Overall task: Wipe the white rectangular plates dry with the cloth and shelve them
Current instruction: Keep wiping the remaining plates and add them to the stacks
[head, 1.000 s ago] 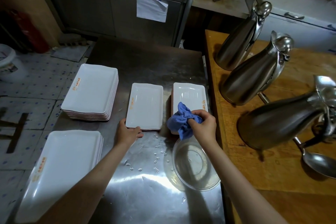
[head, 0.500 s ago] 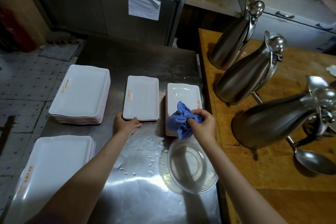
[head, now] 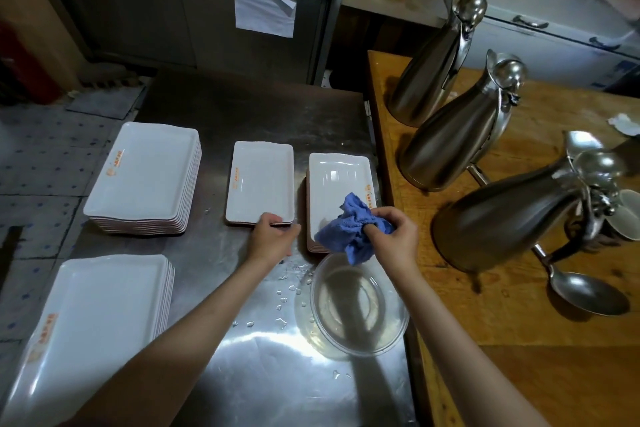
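Note:
On the steel table (head: 242, 107) lie white rectangular plates. A small plate (head: 260, 180) sits in the middle, and my left hand (head: 272, 238) grips its near edge. To its right is a stack of small plates (head: 337, 180). My right hand (head: 394, 236) holds a bunched blue cloth (head: 349, 230) over the near end of that stack. Two taller stacks of larger plates stand at the far left (head: 145, 173) and the near left (head: 100, 322).
A clear round bowl (head: 353, 312) with water sits just under my right hand, with droplets beside it. Three steel jugs (head: 453, 139) and a ladle (head: 581, 291) occupy the wooden counter (head: 519, 322) on the right. A steel cabinet (head: 207, 10) stands behind the table.
My left hand has shifted a little right along the middle plate's near edge. My right hand with the cloth stays over the right stack. The view has drifted.

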